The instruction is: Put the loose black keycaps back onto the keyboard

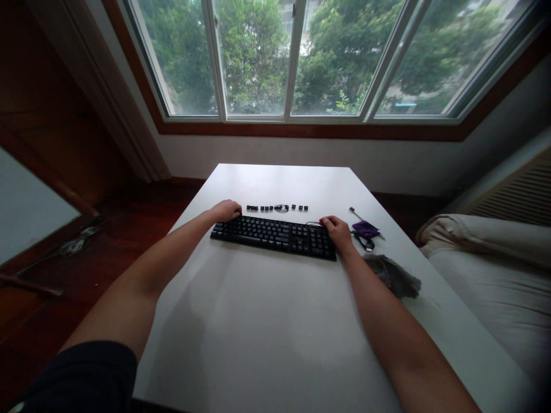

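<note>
A black computer keyboard [275,234] lies slightly slanted across the white table. My left hand [227,210] is closed at its upper left corner, with the fingers curled over the back edge. At the opposite end, my right hand [338,230] grips the upper right corner; its thumb and forefinger meet near the edge. Just behind the keyboard, several loose black keycaps [267,208] stand in a row. Amid that row lies a keycap puller [282,208], or a similar small wire thing, too small to make out. The undersides of both hands are hidden.
Right of the keyboard lie a purple cloth [365,229], a black USB cable [365,241], a small brush-like stick [355,213] and a crumpled grey cloth [392,275]. The white table [267,321] reaches towards the window. A light-covered sofa [486,275] flanks its right side.
</note>
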